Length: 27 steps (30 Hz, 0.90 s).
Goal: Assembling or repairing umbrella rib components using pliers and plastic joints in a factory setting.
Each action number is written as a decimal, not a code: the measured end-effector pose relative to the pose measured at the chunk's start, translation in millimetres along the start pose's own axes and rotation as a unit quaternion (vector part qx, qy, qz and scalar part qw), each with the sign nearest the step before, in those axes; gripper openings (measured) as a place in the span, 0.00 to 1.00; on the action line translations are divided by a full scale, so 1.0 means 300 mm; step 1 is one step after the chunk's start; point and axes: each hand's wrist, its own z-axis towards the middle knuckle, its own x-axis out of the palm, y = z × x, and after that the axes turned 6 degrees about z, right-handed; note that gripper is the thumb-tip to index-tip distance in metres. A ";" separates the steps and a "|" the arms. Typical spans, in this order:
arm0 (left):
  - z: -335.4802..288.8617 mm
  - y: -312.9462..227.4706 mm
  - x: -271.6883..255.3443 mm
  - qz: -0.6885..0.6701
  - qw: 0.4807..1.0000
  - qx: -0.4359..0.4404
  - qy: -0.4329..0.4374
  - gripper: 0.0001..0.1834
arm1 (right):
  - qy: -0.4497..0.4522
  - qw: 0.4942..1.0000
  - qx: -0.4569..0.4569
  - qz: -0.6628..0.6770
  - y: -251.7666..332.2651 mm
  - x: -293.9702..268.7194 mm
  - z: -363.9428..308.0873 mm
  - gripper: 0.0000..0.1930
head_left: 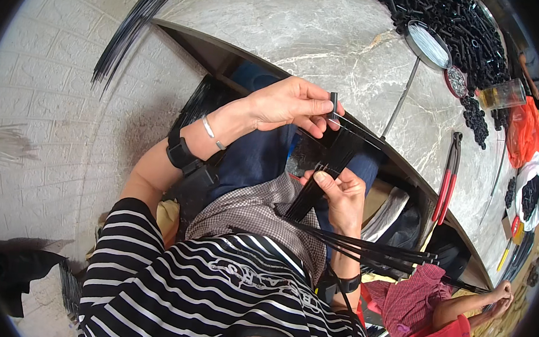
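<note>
My left hand is pinched around a small black tube-shaped piece, upright between thumb and fingertips just off the table edge. Thin strands run from beside that piece toward the right. Below it, my right hand is closed on a bundle of thin black rods, which slants down toward my lap. More long black rods fan out past my right forearm. A checked cloth covers my lap.
On the grey table lie a heap of small black tubes, a round tin, a small dish of metal bits, a clear cup and red-handled pliers. A co-worker's hands are at lower right.
</note>
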 end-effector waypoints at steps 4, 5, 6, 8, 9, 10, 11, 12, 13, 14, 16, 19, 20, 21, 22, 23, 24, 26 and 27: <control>0.002 -0.014 -0.012 0.045 0.999 -0.015 0.005 0.15 | 0.016 1.000 0.001 -0.012 -0.005 0.004 0.008 0.09; 0.003 -0.016 -0.013 0.066 0.998 -0.013 0.000 0.15 | 0.020 1.000 -0.003 -0.018 -0.009 0.003 0.011 0.08; 0.004 -0.017 -0.014 0.065 0.998 -0.014 -0.001 0.15 | 0.020 1.000 -0.002 -0.018 -0.012 0.002 0.013 0.08; 0.006 -0.022 -0.014 0.079 0.997 -0.006 0.007 0.15 | 0.030 0.999 -0.004 -0.021 -0.014 0.001 0.017 0.08; 0.006 -0.023 -0.016 0.078 0.997 -0.006 0.007 0.15 | 0.029 0.999 -0.003 -0.021 -0.014 0.001 0.019 0.08; 0.006 -0.024 -0.018 0.085 0.996 -0.006 0.012 0.15 | 0.030 0.999 0.000 -0.020 -0.015 0.001 0.021 0.08; 0.007 -0.024 -0.020 0.092 0.996 -0.006 0.016 0.15 | 0.030 0.999 0.003 -0.019 -0.016 0.001 0.023 0.08; 0.008 -0.022 -0.024 0.091 0.996 -0.007 0.016 0.15 | 0.030 0.999 0.004 -0.019 -0.017 0.001 0.023 0.08; 0.012 -0.020 -0.028 0.100 0.995 -0.005 0.022 0.15 | 0.032 0.999 0.004 -0.017 -0.016 0.000 0.024 0.08; 0.014 -0.019 -0.031 0.109 0.994 -0.004 0.028 0.15 | 0.033 0.999 0.005 -0.016 -0.015 0.000 0.024 0.08; 0.016 -0.020 -0.032 0.112 0.993 -0.007 0.031 0.16 | 0.032 0.999 0.008 -0.016 -0.013 0.000 0.025 0.08; 0.020 -0.021 -0.035 0.116 0.992 -0.009 0.038 0.16 | 0.031 0.999 0.012 -0.015 -0.010 0.002 0.028 0.07; 0.021 -0.020 -0.036 0.117 0.992 -0.008 0.041 0.16 | 0.031 0.999 0.014 -0.015 -0.010 0.002 0.029 0.07; 0.023 -0.020 -0.038 0.117 0.992 -0.008 0.042 0.16 | 0.031 0.999 0.014 -0.014 -0.011 0.001 0.030 0.07; 0.026 -0.019 -0.040 0.117 0.992 -0.007 0.046 0.16 | 0.034 0.999 0.013 -0.015 -0.012 -0.001 0.031 0.07; 0.028 -0.018 -0.040 0.117 0.992 -0.005 0.051 0.16 | 0.037 0.999 0.011 -0.016 -0.014 -0.003 0.031 0.07; 0.029 -0.019 -0.040 0.117 0.992 -0.006 0.052 0.16 | 0.036 0.999 0.011 -0.015 -0.015 -0.006 0.033 0.07; 0.031 -0.022 -0.039 0.130 0.990 -0.002 0.054 0.15 | 0.044 0.998 -0.005 -0.033 -0.019 -0.010 0.036 0.08; 0.032 -0.024 -0.038 0.130 0.990 -0.002 0.055 0.15 | 0.043 0.999 -0.005 -0.033 -0.019 -0.011 0.036 0.08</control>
